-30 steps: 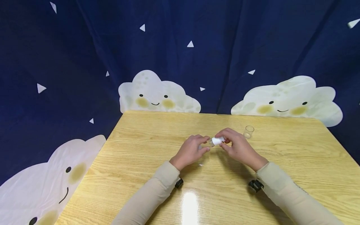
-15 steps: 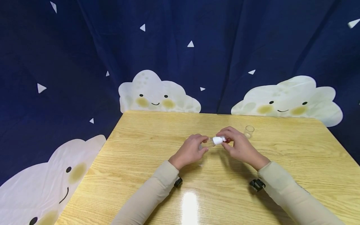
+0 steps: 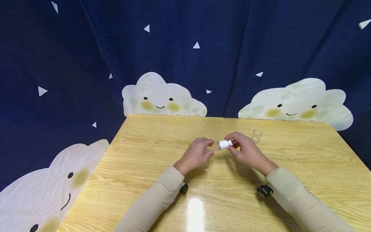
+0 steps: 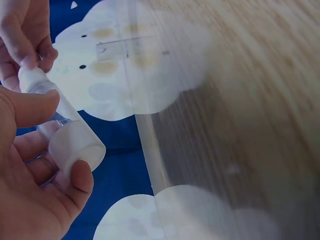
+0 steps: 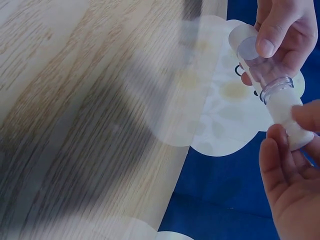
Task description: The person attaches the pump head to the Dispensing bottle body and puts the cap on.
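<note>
Between the two hands, above the table, lies a clear tube with a white-labelled bottle (image 3: pixel 224 144) at its right end, tilted slightly. My left hand (image 3: pixel 195 154) grips the clear tube (image 3: pixel 214 147) between thumb and fingers; in the left wrist view its whitish round end (image 4: pixel 86 154) rests by the fingertips. My right hand (image 3: pixel 247 150) pinches the bottle's white capped end. In the right wrist view the white bottle part (image 5: pixel 284 106) meets the clear part (image 5: pixel 265 70) at a ringed rim. Whether the bottle sits inside the tube I cannot tell.
A clear open cylinder (image 3: pixel 256 136) stands on the wooden table (image 3: pixel 139 141), just behind and right of my right hand. A dark blue curtain (image 3: pixel 174 58) with white clouds hangs beyond the table's back edge. A bright reflection shows near the front.
The right hand has moved slightly right with the white bottle, and more of the clear tube shows between the hands. The left hand has shifted slightly left, still gripping.
</note>
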`<state>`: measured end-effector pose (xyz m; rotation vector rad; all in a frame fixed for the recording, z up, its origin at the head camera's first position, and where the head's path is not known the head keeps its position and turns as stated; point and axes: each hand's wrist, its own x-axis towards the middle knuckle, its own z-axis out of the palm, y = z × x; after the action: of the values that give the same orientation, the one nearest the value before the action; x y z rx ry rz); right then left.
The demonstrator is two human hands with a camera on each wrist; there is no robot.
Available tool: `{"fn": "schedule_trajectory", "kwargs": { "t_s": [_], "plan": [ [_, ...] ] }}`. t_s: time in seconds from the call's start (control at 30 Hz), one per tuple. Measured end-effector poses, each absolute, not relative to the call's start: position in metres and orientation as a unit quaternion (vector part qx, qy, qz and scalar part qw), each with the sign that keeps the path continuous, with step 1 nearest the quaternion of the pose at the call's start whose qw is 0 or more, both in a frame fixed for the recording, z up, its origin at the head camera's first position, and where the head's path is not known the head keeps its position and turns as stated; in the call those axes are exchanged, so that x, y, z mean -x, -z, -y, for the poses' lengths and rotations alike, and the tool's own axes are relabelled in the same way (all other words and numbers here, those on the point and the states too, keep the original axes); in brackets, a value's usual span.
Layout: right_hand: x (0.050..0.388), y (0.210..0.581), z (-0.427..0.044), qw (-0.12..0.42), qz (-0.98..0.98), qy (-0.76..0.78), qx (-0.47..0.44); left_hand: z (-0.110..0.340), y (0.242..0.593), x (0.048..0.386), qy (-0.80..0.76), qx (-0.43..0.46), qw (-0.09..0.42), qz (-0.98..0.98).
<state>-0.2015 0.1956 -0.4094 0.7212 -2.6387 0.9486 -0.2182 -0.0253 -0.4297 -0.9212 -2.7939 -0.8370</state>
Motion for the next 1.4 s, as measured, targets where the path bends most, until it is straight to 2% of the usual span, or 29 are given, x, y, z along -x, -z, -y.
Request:
{"fn": "schedule_trajectory", "kwargs": {
  "t_s": [0.27,0.6,0.97,1.4],
  "plan": [
    [0.204,0.408,-0.195,0.080,0.923,-0.317,-0.204,0.028,0.431,0.217,0.276,0.313,0.051,0.907],
    [0.203,0.406,-0.197,0.047,0.929,-0.303,-0.207,0.029,0.431,0.216,0.284,0.301,0.038,0.909],
    [0.203,0.406,-0.205,0.130,0.899,-0.307,-0.285,0.029,0.429,0.216,0.283,0.300,0.035,0.911],
    [0.203,0.408,-0.203,0.125,0.906,-0.296,-0.274,0.028,0.429,0.215,0.279,0.307,0.044,0.909]
  ]
}}
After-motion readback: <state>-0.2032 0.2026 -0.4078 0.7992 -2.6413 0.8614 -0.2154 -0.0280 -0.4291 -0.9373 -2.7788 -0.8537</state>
